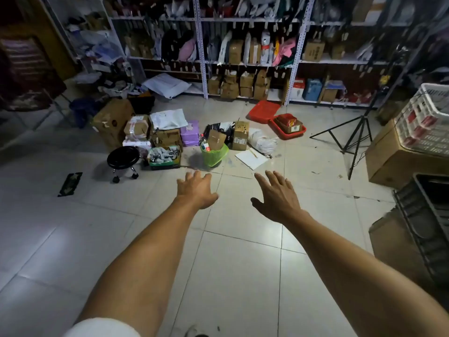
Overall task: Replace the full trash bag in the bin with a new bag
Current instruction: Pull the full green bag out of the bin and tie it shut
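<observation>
On the pale tiled floor (230, 263), in front of the shelving, the green bin (214, 153) stands with its mouth up and leaning a little to the left, its long axis nearly vertical. A cardboard box (216, 139) and a bottle (204, 143) stick out of the green bag lining it. The left hand (195, 190) and right hand (277, 194) reach forward, palms down, fingers spread and holding nothing; the bin lies beyond them, just past the left fingertips. A black stool (123, 158), parcels and red trays (263, 111) crowd the dim storeroom.
</observation>
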